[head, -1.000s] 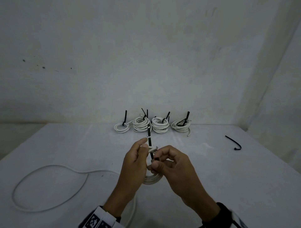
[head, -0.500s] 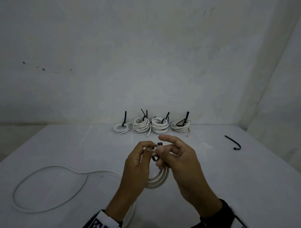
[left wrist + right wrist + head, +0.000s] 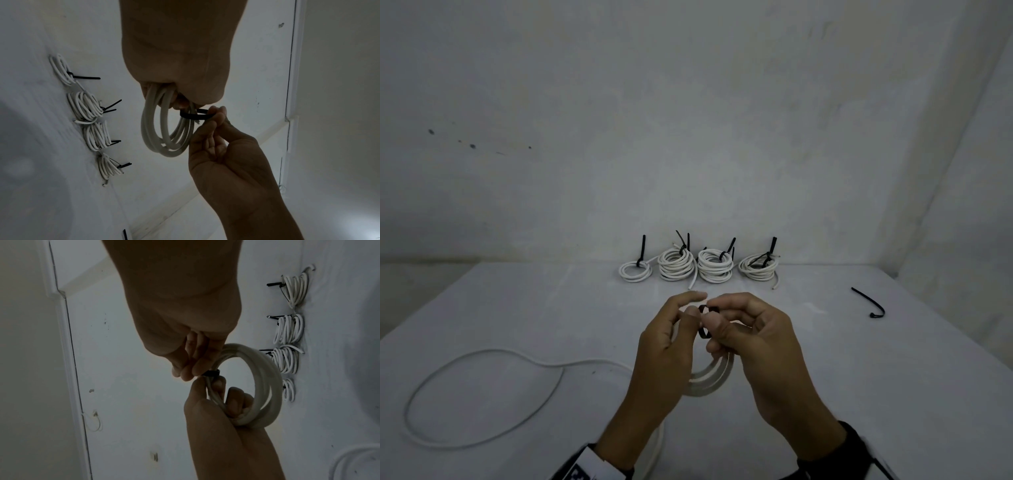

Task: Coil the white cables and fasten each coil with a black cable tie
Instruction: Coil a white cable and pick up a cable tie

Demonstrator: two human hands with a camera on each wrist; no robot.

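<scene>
My left hand [image 3: 667, 346] grips a coil of white cable [image 3: 710, 378], held upright above the worktop [image 3: 859, 394]. My right hand [image 3: 760, 342] pinches a black cable tie [image 3: 703, 322] looped round the coil's top strands, between my two thumbs. The cable's loose end trails left across the worktop in a wide loop [image 3: 482, 397]. Four tied coils [image 3: 698, 269] stand in a row at the far edge, against the wall. A spare tie [image 3: 868, 303] lies well apart to the right.
</scene>
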